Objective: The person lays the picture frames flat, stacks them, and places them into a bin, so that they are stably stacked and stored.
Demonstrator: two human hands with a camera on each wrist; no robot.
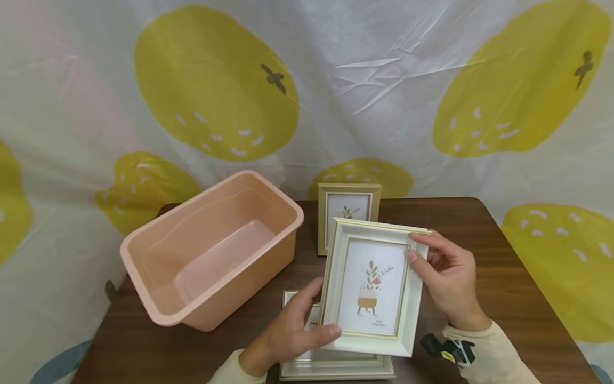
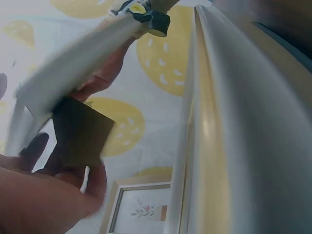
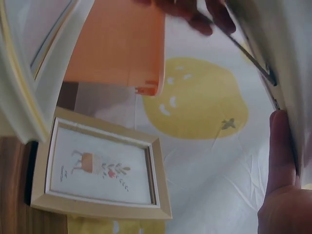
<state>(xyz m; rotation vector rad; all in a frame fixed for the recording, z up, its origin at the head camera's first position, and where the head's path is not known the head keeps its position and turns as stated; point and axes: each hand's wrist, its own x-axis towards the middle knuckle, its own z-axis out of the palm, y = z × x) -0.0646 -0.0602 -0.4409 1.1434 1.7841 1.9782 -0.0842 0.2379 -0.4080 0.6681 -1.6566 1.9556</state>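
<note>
A white picture frame (image 1: pixel 371 288) with gold inner edging and a potted-plant print is held up, slightly tilted, print facing me. My left hand (image 1: pixel 288 330) grips its lower left side, thumb on the front and fingers behind. With thumb and fingertips, my right hand (image 1: pixel 451 277) pinches its upper right corner. In the left wrist view a dark flap (image 2: pixel 80 129) juts from the frame's back, close to the left fingers. Below lie other white picture frames (image 1: pixel 345 372), partly hidden by the held one. A tan picture frame (image 1: pixel 322 224) stands upright behind it.
An empty pink plastic bin (image 1: pixel 249 290) stands on the left of the dark wooden table (image 1: pixel 518 320). A white cloth (image 1: pixel 364 106) with yellow fruit shapes hangs behind the table. A black device (image 1: pixel 453 350) is strapped to the right wrist.
</note>
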